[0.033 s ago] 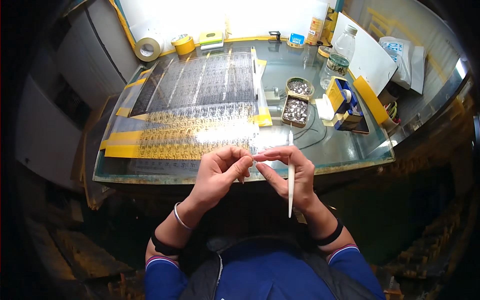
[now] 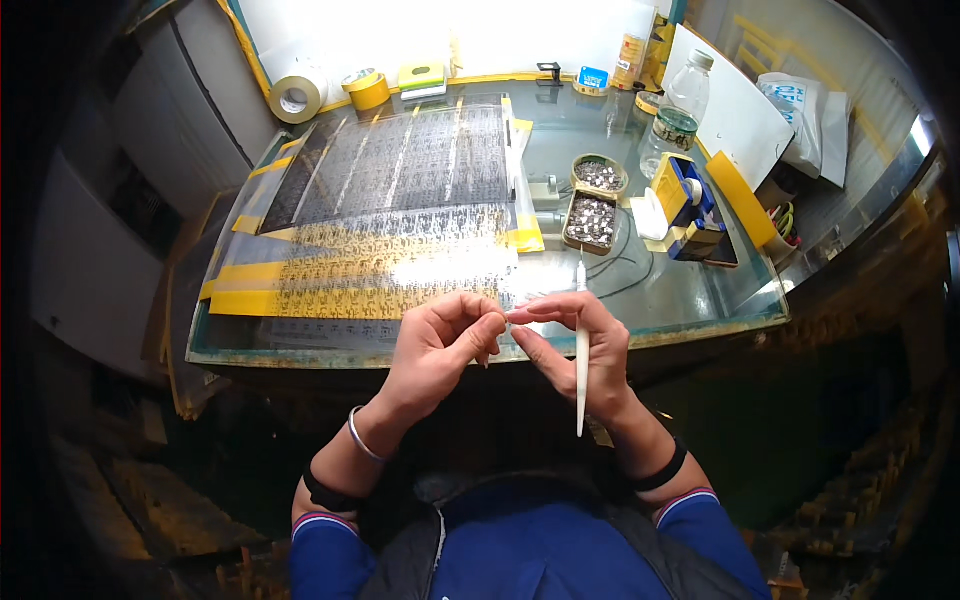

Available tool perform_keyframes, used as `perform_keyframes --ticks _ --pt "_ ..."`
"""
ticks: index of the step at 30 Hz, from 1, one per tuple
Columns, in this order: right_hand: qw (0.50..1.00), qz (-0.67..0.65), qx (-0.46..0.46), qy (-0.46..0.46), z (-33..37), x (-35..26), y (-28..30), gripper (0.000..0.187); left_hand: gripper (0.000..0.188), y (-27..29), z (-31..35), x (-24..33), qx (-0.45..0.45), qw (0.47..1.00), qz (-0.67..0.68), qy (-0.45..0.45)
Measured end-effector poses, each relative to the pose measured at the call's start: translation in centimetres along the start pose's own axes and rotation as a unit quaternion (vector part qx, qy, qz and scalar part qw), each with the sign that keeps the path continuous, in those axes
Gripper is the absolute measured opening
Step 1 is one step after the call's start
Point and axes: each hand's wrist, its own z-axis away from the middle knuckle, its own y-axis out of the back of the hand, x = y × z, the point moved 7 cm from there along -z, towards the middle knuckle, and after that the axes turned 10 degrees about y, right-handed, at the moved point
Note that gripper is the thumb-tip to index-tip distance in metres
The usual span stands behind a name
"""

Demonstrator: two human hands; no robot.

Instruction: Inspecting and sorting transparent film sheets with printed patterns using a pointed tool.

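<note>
My left hand (image 2: pixel 428 350) is closed in a pinch in front of the table's near edge. Whatever lies between its thumb and forefinger is too small to make out. Close beside it, my right hand (image 2: pixel 600 355) reaches its fingertips toward that pinch. A slim white pen-shaped tool (image 2: pixel 582 375) is held in the right hand, its thin end pointing away from me and its tapered end toward me. Beyond the hands, a square tin (image 2: pixel 567 228) and a round tin (image 2: pixel 625 178) hold many small dark and silvery pieces.
Printed clear sheets (image 2: pixel 385 165) with yellow strips cover the left of the glass-topped table (image 2: pixel 700 305). Tape rolls (image 2: pixel 368 92) stand at the back. Rightward are a clear bottle (image 2: pixel 688 90), a blue and yellow box (image 2: pixel 678 190) and a dark cable (image 2: pixel 640 285).
</note>
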Motion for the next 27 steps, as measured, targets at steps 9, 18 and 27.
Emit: perform_keyframes --ticks 9,18,27 --pt "1.0 -0.013 0.014 -0.005 0.2 -0.4 0.0 0.026 0.012 -0.4 0.6 -0.1 0.031 0.999 -0.021 -0.01" --pt "0.997 0.013 0.057 -0.052 0.8 -0.3 0.5 0.027 0.013 -0.4 2.1 2.1 0.157 0.96 -0.166 -0.164" --pt "0.997 0.027 0.067 0.013 1.0 -1.0 0.4 0.027 0.016 -2.6 3.6 4.1 0.186 0.862 -0.358 -0.306"
